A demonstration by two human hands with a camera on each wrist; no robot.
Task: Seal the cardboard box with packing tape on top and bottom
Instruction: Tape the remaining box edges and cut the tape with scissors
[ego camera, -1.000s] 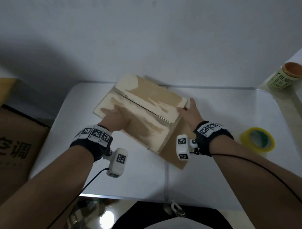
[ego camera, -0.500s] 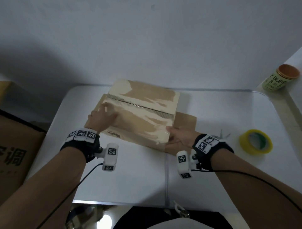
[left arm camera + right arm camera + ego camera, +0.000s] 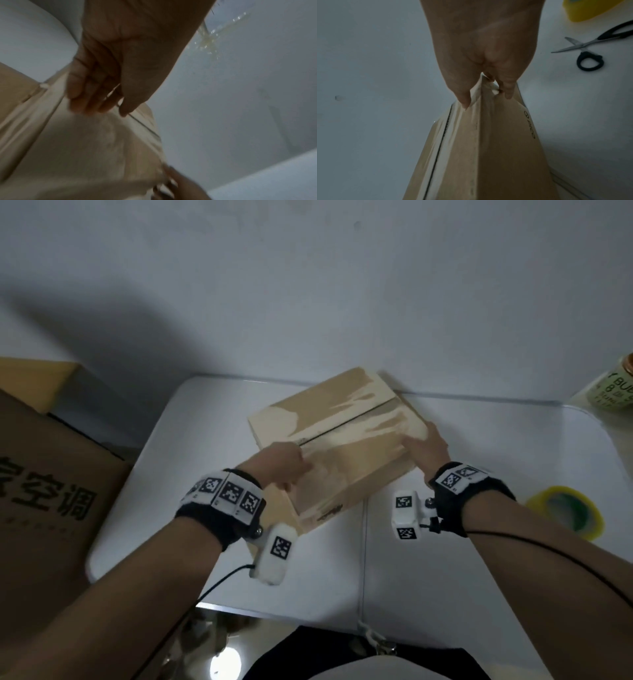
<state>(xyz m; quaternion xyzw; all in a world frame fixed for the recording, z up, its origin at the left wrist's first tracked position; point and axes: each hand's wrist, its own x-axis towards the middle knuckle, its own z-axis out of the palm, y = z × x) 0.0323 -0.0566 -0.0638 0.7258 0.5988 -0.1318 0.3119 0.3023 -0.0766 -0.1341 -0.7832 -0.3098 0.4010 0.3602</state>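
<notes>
A tan cardboard box [image 3: 349,446] lies flat on the white table [image 3: 308,577], its flaps closed and the middle seam running from near left to far right. My left hand [image 3: 284,460] rests on the box top [image 3: 85,148] at the near-left end of the seam, fingers [image 3: 89,97] laid on the cardboard. My right hand [image 3: 424,446] grips the box's right corner [image 3: 488,148], thumb on top and fingers [image 3: 506,86] down the side. A yellow roll of packing tape [image 3: 594,522] lies on the table to the right, beyond my right wrist.
Black-handled scissors [image 3: 583,51] lie on the table next to the tape roll [image 3: 583,12]. A large printed carton [image 3: 51,491] stands left of the table. A green-labelled jar [image 3: 613,392] sits on a ledge at far right. A wall runs along the table's back edge.
The box has turned counterclockwise on the table, so its seam now slants the other way. Both hands went round with it, and the right hand moved to the right corner.
</notes>
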